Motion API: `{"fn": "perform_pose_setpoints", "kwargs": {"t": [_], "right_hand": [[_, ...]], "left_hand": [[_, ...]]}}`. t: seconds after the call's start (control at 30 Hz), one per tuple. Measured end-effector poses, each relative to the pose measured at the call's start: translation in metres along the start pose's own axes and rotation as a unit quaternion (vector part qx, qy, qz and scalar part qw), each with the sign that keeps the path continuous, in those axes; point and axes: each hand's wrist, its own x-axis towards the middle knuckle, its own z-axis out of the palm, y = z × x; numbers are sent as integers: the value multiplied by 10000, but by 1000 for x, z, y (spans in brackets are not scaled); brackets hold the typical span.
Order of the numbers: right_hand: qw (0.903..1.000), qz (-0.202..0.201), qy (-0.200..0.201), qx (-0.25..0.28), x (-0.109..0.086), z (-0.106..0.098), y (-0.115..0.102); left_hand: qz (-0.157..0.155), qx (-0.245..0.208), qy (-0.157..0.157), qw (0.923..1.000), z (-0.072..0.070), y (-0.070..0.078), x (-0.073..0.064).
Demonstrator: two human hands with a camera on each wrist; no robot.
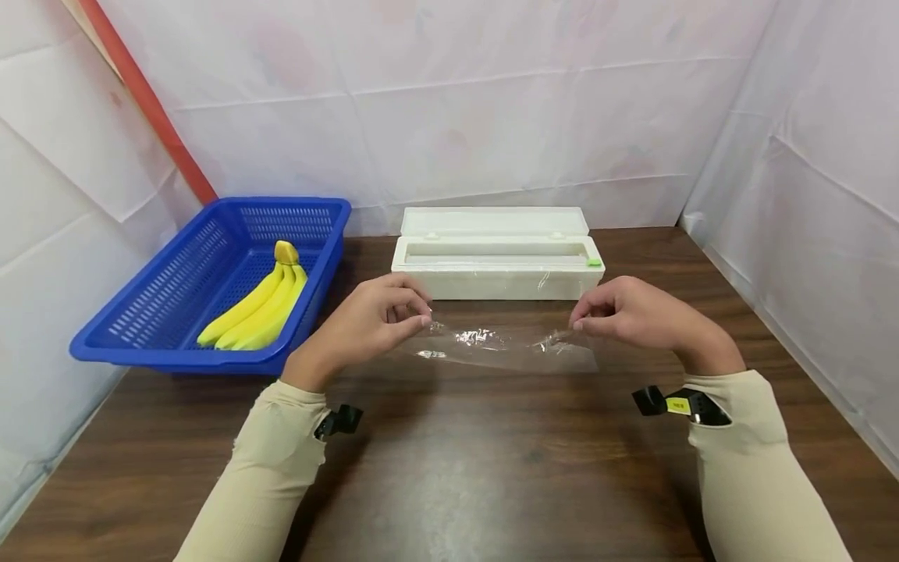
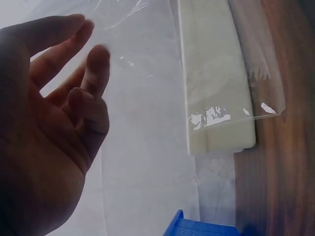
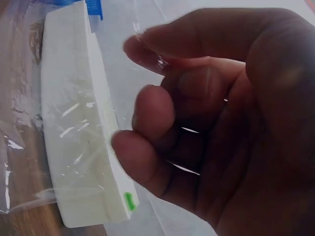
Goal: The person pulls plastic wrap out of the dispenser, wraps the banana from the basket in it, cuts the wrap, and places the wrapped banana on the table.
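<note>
A sheet of clear plastic wrap [image 1: 506,357] spans the space between my hands over the dark wooden table, its surface glinting and creased. My left hand [image 1: 372,321] pinches its left end between thumb and forefinger. At the other end, my right hand [image 1: 644,314] pinches the film the same way, and the film bunches near those fingertips. Just behind stands a white wrap dispenser [image 1: 497,286], its lid [image 1: 495,222] raised and a green slider [image 1: 593,262] at the right end. In the right wrist view the film [image 3: 74,115] overlaps the dispenser's front [image 3: 74,162].
A blue plastic basket [image 1: 179,361] stands at the left, holding a bunch of yellow bananas [image 1: 263,308]. Pale cloth walls [image 1: 492,140] enclose the table [image 1: 449,468] at the back and sides. A red strip [image 1: 151,105] slants down the back left corner.
</note>
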Motion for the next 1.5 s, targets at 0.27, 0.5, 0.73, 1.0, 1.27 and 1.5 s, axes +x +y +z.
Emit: {"fn": "perform_pose_setpoints", "kwargs": {"t": [0.27, 0.5, 0.73, 1.0, 1.27, 1.5], "right_hand": [[9965, -248, -795, 107, 15, 10, 5], [9970, -456, -623, 62, 17, 16, 14], [9919, -313, -1227, -82, 16, 15, 18], [9795, -96, -2012, 41, 18, 30, 16], [9692, 109, -2440, 312, 24, 48, 18], [9597, 665, -2674, 554, 26, 55, 18]], "left_hand": [[-897, -318, -1426, 9852, 3, -7, -5], [-847, -473, -2092, 9730, 13, -12, -2], [-727, -532, -2481, 9645, 19, -8, 3], [-635, -828, -2729, 9564, 25, -12, -3], [-675, -1193, -3017, 9435, 39, -16, -2], [-970, -1195, -3238, 9335, 44, -17, -6]]}}
